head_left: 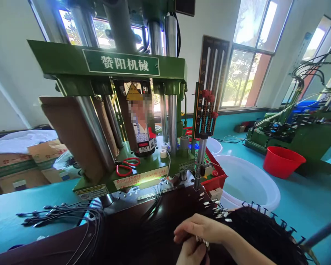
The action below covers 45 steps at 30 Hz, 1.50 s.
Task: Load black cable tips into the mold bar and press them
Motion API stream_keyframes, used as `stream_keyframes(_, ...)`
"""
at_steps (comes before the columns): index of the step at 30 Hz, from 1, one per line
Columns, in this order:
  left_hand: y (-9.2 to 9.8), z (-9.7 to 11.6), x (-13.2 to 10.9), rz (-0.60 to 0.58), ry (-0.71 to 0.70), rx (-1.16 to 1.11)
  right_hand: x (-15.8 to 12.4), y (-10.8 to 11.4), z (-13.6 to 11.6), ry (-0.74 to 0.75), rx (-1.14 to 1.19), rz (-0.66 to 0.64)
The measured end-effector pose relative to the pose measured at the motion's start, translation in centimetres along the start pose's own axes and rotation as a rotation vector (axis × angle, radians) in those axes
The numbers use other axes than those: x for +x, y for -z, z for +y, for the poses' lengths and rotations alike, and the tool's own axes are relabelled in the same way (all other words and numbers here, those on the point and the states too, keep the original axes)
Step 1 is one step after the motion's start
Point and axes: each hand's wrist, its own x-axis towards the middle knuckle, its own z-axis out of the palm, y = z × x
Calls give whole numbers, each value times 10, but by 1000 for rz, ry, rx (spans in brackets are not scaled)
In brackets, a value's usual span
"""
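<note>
The left hand (192, 253) seems to have its grip closed on some small metal bits (202, 241), low over the dark desk (168, 224). The right hand (200, 227) curls over the top, and I can't tell if its fingers pinch them too. It would be best to hold the bits snug and low, and keep the fingertips where the eyes can see.

More loose bits (219, 212) lie just beside the right hand. The black pile (260, 230) sits near the right arm, so mind that elbow. Cords (95, 217) lie on the left, and red scissors (127, 166) rest on the green press (151, 167).
</note>
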Motion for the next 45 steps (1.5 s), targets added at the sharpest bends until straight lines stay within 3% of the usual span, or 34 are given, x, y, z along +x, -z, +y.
stream_keyframes(3, 2, -12, 0, 158, 62, -145, 15, 0, 2, 84, -112, -72)
stream_keyframes(6, 12, -15, 1, 369, 24, -343, 44, 13, 10, 132, -511, 155)
stream_keyframes(8, 23, -14, -2, 433, 1, -398, 68, 25, 19, 105, -725, 312)
stream_keyframes(10, 35, -10, -7, 452, -5, -378, 89, 35, 28, 62, -905, 390)
stream_keyframes(13, 48, -3, -17, 431, -40, -306, 108, 40, 37, -14, -1062, 396)
stream_keyframes(17, 52, 7, -26, 410, -73, -261, 110, 37, 34, -110, -1127, 335)
stream_keyframes(21, 50, 15, -31, 422, -72, -269, 81, 40, 19, -206, -991, 165)
stream_keyframes(25, 48, 23, -32, 375, -54, -264, 29, 32, 19, -390, -710, 87)
stream_keyframes(28, 40, 29, -29, 294, 54, -234, -4, 9, 36, -400, -159, 223)
stream_keyframes(30, 33, 31, -25, 216, 124, -181, -16, -8, 49, -297, 203, 372)
stream_keyframes(32, 26, 32, -22, 136, 154, -129, -21, -22, 60, -191, 372, 494)
stream_keyframes(35, 19, 31, -19, 81, 173, -72, -21, -31, 68, -99, 459, 589)
stream_keyframes(38, 17, 29, -17, 71, 189, -56, -21, -30, 69, -103, 469, 625)
stream_keyframes(45, 15, 29, -19, 137, 174, -59, -22, -36, 73, -64, 284, 677)
